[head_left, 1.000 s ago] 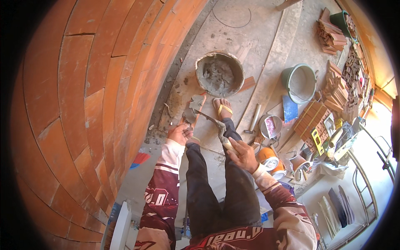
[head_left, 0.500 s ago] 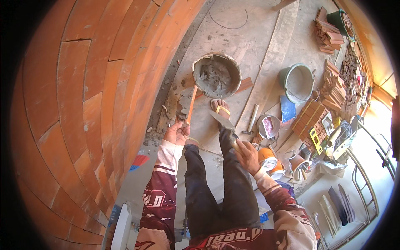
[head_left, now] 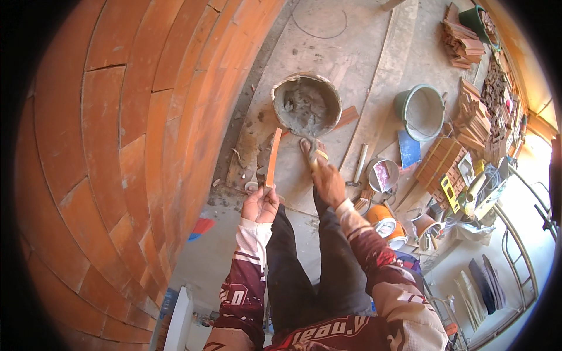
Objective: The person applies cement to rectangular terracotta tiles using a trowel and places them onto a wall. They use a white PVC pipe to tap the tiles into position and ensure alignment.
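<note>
My left hand [head_left: 260,205] grips the lower end of a narrow orange brick [head_left: 272,159], held up nearly edge-on to me. My right hand [head_left: 329,187] is closed round the handle of a trowel [head_left: 316,164]. The trowel points away from me, over my sandalled foot and toward the near rim of a mortar bucket [head_left: 338,111]. Its blade is hard to make out against the rim. Inside the bucket lies wet grey mortar [head_left: 304,105].
A wall of orange bricks [head_left: 105,117] rises close on my left. To the right are a hammer [head_left: 361,167], a small pail [head_left: 374,175], a green bucket [head_left: 404,108], a blue board [head_left: 408,149] and stacked bricks [head_left: 436,164]. Orange pails [head_left: 380,213] stand beside my right forearm.
My right hand has moved forward and left with the trowel, toward the mortar bucket. My left hand has shifted slightly right and nearer me with the brick; grey mortar beside it no longer shows.
</note>
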`<state>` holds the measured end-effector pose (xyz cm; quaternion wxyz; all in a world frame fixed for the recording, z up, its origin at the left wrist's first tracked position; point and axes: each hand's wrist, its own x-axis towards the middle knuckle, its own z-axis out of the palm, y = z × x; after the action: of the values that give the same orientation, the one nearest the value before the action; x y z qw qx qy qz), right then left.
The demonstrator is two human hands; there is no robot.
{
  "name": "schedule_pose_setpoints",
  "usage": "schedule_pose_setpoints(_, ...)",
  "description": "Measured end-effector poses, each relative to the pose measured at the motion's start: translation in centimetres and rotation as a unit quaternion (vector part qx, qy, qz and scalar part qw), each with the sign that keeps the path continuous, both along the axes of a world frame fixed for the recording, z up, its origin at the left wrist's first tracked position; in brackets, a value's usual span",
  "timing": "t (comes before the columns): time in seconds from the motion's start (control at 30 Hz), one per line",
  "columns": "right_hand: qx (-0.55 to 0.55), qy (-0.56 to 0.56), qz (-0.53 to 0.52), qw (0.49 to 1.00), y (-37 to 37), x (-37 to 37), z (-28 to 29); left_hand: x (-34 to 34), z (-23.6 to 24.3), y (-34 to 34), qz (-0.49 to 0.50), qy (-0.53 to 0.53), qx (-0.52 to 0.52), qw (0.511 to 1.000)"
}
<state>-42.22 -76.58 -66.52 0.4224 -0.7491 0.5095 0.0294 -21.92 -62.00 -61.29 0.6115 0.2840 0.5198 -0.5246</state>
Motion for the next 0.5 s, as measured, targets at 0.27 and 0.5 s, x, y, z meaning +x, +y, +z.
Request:
schedule_pose_setpoints(0.27, 0.378, 0.073, -0.142, 0.912, -11.3, 6.5, -7.6, 0.2, 4.2, 2.0, 0.048, -0.017, -0.069, 0.996)
schedule_pose_setpoints(0.5, 0.069, -0.065, 0.058, 0.994, -7.9, 10.8, -4.2, -0.1, 10.4, 2.6, 0.059, -0.057, -0.058, 0.995)
